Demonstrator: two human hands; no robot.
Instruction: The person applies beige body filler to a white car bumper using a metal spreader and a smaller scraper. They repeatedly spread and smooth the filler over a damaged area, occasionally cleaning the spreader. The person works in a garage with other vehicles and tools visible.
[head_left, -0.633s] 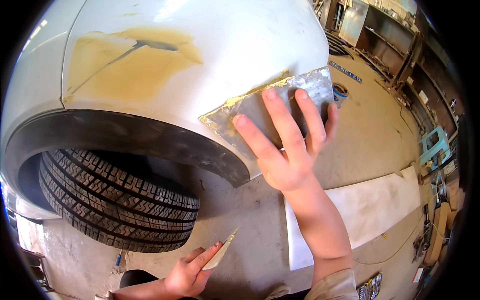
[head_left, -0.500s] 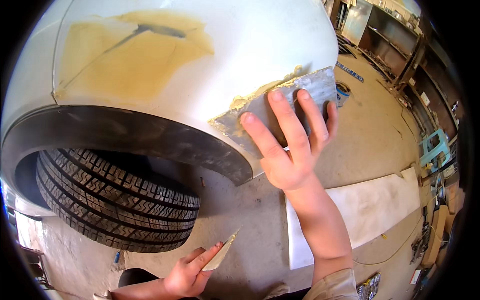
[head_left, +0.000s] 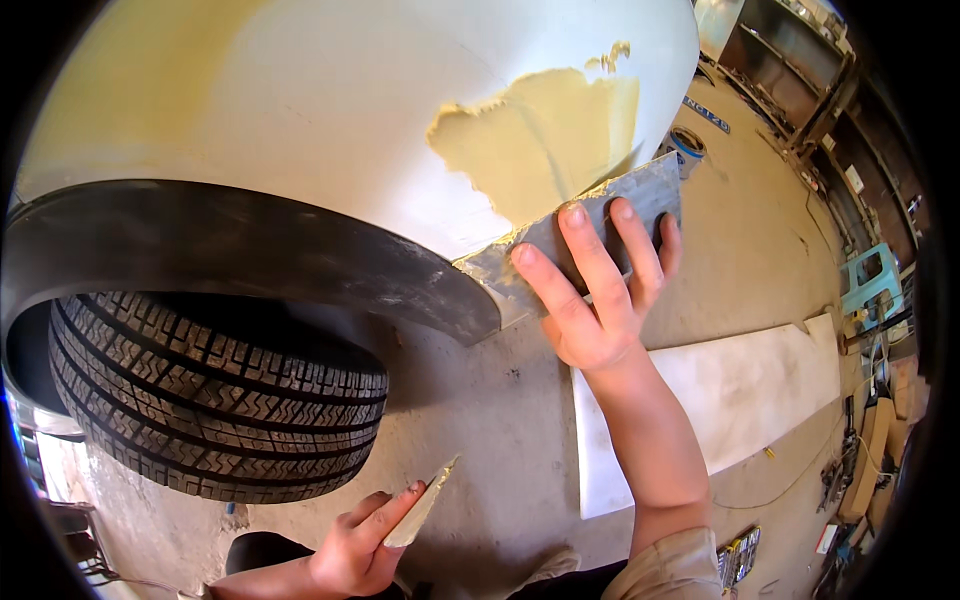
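Note:
With fingers spread across its face, my right hand (head_left: 605,300) holds a wide grey metal spreader (head_left: 645,195). Its upper edge, smeared with putty, lies against the white car body panel (head_left: 330,140), at the lower border of a fresh yellow putty patch (head_left: 545,130). Small crumbs of putty sit above that patch. Lower down, my left hand (head_left: 355,550) grips a smaller putty knife (head_left: 422,508) with yellow putty along its edge, away from the car. Its handle is hidden in the fingers. A black wheel arch trim (head_left: 250,240) curves below the panel.
A tyre (head_left: 220,400) stands under the arch at left. On the floor to the right lies a white sheet (head_left: 730,390). A can (head_left: 687,145) stands beyond the spreader. Farther right are a light blue stool (head_left: 872,280), shelves (head_left: 790,60) and a tool set (head_left: 738,557).
My right hand has drawn the spreader down the panel, leaving a broad, smooth yellow patch. The view has shifted right along the car. My left hand still holds the putty knife low down.

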